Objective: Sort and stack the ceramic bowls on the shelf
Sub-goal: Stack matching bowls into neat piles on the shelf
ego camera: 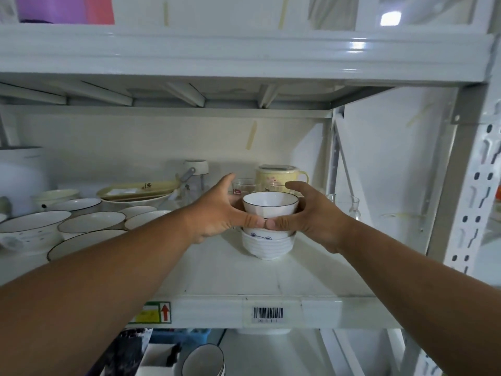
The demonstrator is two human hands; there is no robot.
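A storeroom: white metal racking (pixel 471 185) with a barcode label (pixel 268 313) holds assorted crockery (pixel 89 221).

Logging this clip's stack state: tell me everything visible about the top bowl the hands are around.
The top bowl is small, white, glossy ceramic by its look, with a thin dark line round the rim. It sits upright and looks empty, nested on a stack above a bowl with a blue bear face and a ribbed white bowl. The left hand and right hand hold its sides, thumbs meeting in front.
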